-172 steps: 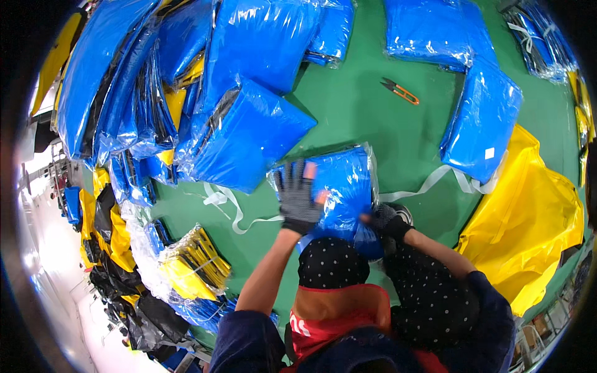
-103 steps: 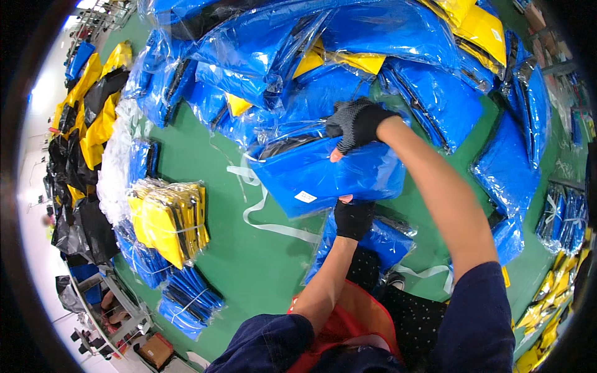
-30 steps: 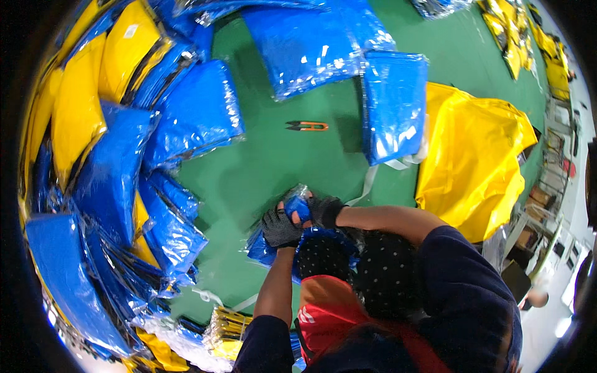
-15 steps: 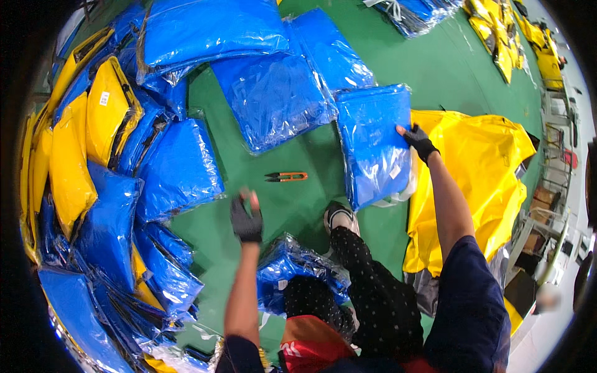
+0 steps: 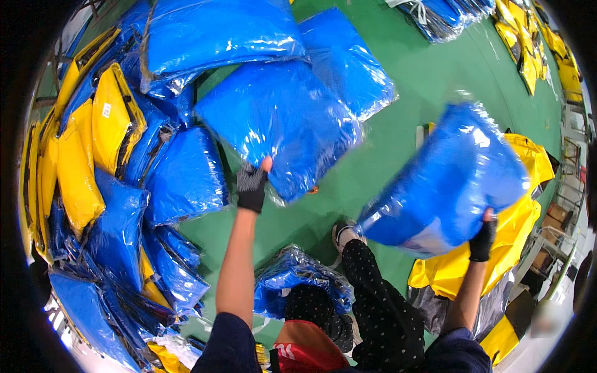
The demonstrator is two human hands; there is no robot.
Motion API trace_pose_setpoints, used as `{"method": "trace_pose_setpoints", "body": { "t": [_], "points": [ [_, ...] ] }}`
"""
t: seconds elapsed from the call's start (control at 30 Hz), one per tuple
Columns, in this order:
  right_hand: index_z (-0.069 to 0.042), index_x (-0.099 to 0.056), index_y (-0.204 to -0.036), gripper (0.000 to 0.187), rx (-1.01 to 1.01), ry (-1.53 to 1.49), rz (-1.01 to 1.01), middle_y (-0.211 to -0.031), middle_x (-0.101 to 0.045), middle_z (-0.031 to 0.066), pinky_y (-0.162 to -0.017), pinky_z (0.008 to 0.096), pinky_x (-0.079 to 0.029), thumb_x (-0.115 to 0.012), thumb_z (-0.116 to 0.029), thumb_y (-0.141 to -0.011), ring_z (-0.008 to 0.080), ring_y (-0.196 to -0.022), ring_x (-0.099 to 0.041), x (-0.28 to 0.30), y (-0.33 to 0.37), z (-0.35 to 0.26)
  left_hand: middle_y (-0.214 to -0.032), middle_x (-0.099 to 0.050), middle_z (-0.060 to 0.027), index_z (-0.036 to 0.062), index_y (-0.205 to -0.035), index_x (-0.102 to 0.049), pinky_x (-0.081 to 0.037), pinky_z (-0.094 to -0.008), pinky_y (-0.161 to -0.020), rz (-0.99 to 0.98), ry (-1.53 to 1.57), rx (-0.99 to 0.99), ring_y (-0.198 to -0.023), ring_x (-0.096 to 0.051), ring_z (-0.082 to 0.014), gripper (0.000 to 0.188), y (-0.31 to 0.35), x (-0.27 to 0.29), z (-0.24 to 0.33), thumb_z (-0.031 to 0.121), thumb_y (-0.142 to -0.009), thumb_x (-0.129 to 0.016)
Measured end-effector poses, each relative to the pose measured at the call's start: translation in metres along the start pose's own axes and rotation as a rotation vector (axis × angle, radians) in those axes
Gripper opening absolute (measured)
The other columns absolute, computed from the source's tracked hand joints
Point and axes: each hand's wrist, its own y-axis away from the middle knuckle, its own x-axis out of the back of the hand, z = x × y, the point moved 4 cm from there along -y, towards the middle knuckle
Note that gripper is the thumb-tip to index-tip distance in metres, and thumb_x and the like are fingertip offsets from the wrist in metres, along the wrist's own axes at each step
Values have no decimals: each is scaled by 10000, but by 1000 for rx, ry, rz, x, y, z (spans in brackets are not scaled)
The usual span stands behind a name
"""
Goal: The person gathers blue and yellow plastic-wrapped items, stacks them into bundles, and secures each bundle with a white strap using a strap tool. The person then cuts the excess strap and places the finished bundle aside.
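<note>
L hand, in a dark knit half-finger glove, has its thumb on the near corner of the mid pack, a flat, softly puffed blue square in clear, shiny film; its other fingers are hidden by the edge, but they look closed on that corner. R hand, same glove type, is closed w/ bare fingertips on the near R edge of the R pack, another blue slab in wrinkled film, tilted & held up above the green floor, hiding part of the yellow sheet, which is smooth & creased. R pack's outline is a bit motion-blurred. An orange bit pokes out at mid pack's R edge, rest covered. Near the body, the third pack, blue in crinkly film, is partly hidden by a leg in dotted trousers. L side: yellow packs, stiff-edged w/ dark folds, stacked among blue ones, pile running off into the dark rim. Racks at far R are small, hard to make out.
</note>
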Motion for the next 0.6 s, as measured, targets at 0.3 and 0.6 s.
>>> {"method": "trace_pose_setpoints", "body": {
  "t": [0.3, 0.6],
  "points": [
    [9, -512, -1096, 501, -286, 286, -848, -988, -570, 95, -746, 278, -469, -661, -318, -746, 153, -834, -557, -335, -37, 21, -1024, -581, -87, 34, -1108, -519, -451, -315, -807, -339, 1264, 553, -888, -544, -197, 314, 125, -12, -200, 188, -836, -552],
    [8, -360, -1264, 923, -281, 540, -668, -1156, -502, 220, -856, 351, -432, -690, -561, -616, 298, -979, -543, -363, -45, 146, -1201, -475, -138, 10, -1271, -338, -409, -350, -900, -247, 622, 171, -1072, -477, -253, 560, 105, -5, -138, 376, -874, -485]
  ]
}}
